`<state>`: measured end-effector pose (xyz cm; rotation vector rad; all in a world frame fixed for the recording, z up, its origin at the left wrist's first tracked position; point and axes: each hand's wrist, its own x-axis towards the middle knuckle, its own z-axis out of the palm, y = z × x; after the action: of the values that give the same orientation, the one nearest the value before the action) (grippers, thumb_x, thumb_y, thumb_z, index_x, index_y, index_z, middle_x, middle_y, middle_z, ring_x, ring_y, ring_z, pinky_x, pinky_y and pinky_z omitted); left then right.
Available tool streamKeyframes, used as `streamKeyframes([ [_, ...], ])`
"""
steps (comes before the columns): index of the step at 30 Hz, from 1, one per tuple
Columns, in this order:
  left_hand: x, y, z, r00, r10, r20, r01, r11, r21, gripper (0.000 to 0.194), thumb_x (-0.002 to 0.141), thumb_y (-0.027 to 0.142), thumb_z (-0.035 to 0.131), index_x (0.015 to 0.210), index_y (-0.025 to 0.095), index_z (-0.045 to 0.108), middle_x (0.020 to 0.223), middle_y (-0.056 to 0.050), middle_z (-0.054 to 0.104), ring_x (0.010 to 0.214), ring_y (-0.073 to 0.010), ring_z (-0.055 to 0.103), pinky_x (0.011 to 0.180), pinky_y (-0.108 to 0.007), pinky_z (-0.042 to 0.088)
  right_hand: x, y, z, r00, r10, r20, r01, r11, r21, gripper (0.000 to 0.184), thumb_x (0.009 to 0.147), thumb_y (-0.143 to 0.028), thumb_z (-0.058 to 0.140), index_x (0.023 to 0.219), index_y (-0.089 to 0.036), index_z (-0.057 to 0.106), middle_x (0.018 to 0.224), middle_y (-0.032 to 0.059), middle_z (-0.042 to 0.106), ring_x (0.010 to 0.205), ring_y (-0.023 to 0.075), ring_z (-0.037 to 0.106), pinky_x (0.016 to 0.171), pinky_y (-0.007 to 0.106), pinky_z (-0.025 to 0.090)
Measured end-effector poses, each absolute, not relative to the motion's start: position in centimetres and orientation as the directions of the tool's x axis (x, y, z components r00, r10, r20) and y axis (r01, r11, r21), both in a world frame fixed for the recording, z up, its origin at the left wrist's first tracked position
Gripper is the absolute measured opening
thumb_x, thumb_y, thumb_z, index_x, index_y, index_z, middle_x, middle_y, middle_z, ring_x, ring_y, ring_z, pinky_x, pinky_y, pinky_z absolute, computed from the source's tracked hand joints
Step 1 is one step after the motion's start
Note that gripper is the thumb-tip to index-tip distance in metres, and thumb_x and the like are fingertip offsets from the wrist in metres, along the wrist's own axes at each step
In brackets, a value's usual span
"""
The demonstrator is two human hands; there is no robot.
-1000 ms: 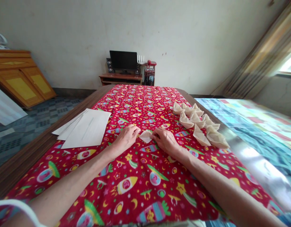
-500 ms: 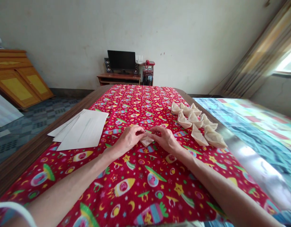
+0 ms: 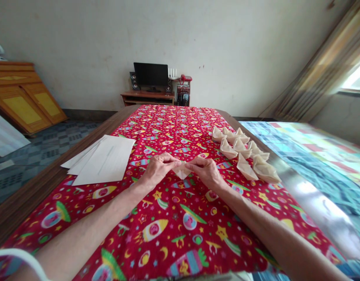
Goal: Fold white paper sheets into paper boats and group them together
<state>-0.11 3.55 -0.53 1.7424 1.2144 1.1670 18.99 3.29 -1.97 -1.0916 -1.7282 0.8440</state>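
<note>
One red cloth on tbl, under ppr; monitor beyond.

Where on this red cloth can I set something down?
The red cloth is bare beyond the left hand and right hand, between the white sheets and folded pieces, and nearer, between the forearms. Crowded: both sides, with sheets and pieces, and the middle, where both hands pinch a small paper.

Daylight comes from the overexposed window between two and three o'clock; white glare lies on the tabletop toward four. Edges are stretched, and the bed at three looks smeared.
</note>
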Motion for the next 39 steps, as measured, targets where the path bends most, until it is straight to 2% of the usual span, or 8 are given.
streamKeyframes([
  [4, -0.2, 3.3, -0.3, 0.043, 0.969, 0.243, 0.25, -0.246, 0.936, 0.021, 0.071, 0.039, 0.067, 0.074, 0.018, 0.071, 0.076, -0.002, 0.07, 0.072, -0.0167, 0.063, 0.063, -0.025, 0.049, 19.1, 3.6, -2.3, -0.144, 0.937, 0.318, 0.207, 0.343, -0.916, 0.029, 0.074, -0.046, 0.065, 0.07, -0.017, 0.071, 0.062, -0.0005, 0.062, 0.058, 0.0132, 0.051, 0.052, 0.023, 0.038],
  [9, -0.9, 3.9, -0.9, -0.015, 0.962, 0.273, 0.335, -0.253, 0.908, 0.027, 0.073, 0.043, 0.064, 0.08, 0.017, 0.068, 0.075, -0.001, 0.069, 0.067, -0.0161, 0.063, 0.057, -0.023, 0.048, 19.7, 4.2, -2.2, -0.071, 0.941, 0.332, 0.219, 0.339, -0.915, 0.032, 0.073, -0.047, 0.064, 0.069, -0.016, 0.069, 0.056, -0.0014, 0.055, 0.052, 0.0105, 0.044, 0.049, 0.022, 0.033],
  [18, -2.4, 5.8, -2.1, 0.076, 0.925, 0.372, 0.571, -0.346, 0.744, 0.026, 0.08, 0.04, 0.049, 0.082, 0.016, 0.059, 0.072, -0.002, 0.065, 0.064, -0.015, 0.061, 0.057, -0.022, 0.046, 20.6, 4.6, -1.8, 0.004, 0.907, 0.421, 0.5, 0.363, -0.786, 0.024, 0.079, -0.037, 0.054, 0.073, -0.015, 0.063, 0.058, -0.0016, 0.055, 0.053, 0.0107, 0.047, 0.05, 0.021, 0.034],
  [28, -2.1, 5.0, -2.7, 0.18, 0.906, 0.384, 0.802, -0.361, 0.475, 0.006, 0.074, 0.02, 0.055, 0.069, 0.018, 0.056, 0.064, 0.0, 0.059, 0.06, -0.0162, 0.056, 0.06, -0.027, 0.043, 20.3, 4.5, -1.6, -0.066, 0.934, 0.352, 0.808, 0.257, -0.531, 0.012, 0.073, -0.021, 0.053, 0.069, -0.018, 0.063, 0.063, 0.0004, 0.062, 0.058, 0.0129, 0.053, 0.055, 0.022, 0.034],
  [31, -1.7, 4.7, -2.8, 0.216, 0.887, 0.408, 0.826, -0.389, 0.408, 0.004, 0.075, 0.016, 0.055, 0.076, 0.018, 0.059, 0.077, -0.004, 0.061, 0.075, -0.0188, 0.058, 0.072, -0.03, 0.046, 20.2, 4.4, -1.8, -0.083, 0.922, 0.377, 0.851, 0.263, -0.454, 0.012, 0.074, -0.02, 0.052, 0.072, -0.017, 0.064, 0.065, 0.0021, 0.063, 0.059, 0.0143, 0.053, 0.056, 0.023, 0.031],
  [33, -1.5, 4.4, -2.6, 0.292, 0.844, 0.449, 0.82, -0.463, 0.337, 0.018, 0.078, 0.011, 0.052, 0.092, 0.017, 0.062, 0.1, -0.008, 0.062, 0.096, -0.0217, 0.057, 0.085, -0.035, 0.045, 20.1, 4.3, -2.0, -0.094, 0.914, 0.395, 0.877, 0.264, -0.401, 0.013, 0.075, -0.02, 0.051, 0.075, -0.017, 0.064, 0.067, 0.0034, 0.064, 0.061, 0.0152, 0.055, 0.057, 0.024, 0.031],
  [36, -1.2, 3.7, -1.8, 0.538, 0.703, 0.465, 0.732, -0.663, 0.155, 0.041, 0.084, 0.005, 0.041, 0.119, 0.022, 0.056, 0.136, -0.006, 0.048, 0.125, -0.023, 0.041, 0.102, -0.04, 0.036, 19.9, 4.3, -2.4, -0.114, 0.9, 0.42, 0.918, 0.257, -0.301, 0.014, 0.078, -0.021, 0.05, 0.078, -0.016, 0.064, 0.067, 0.004, 0.064, 0.063, 0.0159, 0.057, 0.059, 0.024, 0.033],
  [39, -1.0, 2.9, -1.3, 0.711, 0.606, 0.356, 0.629, -0.775, 0.064, 0.044, 0.091, 0.011, 0.035, 0.129, 0.027, 0.05, 0.142, 0.0, 0.044, 0.136, -0.022, 0.027, 0.109, -0.042, 0.026, 19.9, 4.3, -2.6, -0.129, 0.895, 0.428, 0.941, 0.247, -0.232, 0.014, 0.08, -0.021, 0.049, 0.08, -0.017, 0.063, 0.066, 0.0033, 0.065, 0.063, 0.0159, 0.059, 0.059, 0.024, 0.034],
])
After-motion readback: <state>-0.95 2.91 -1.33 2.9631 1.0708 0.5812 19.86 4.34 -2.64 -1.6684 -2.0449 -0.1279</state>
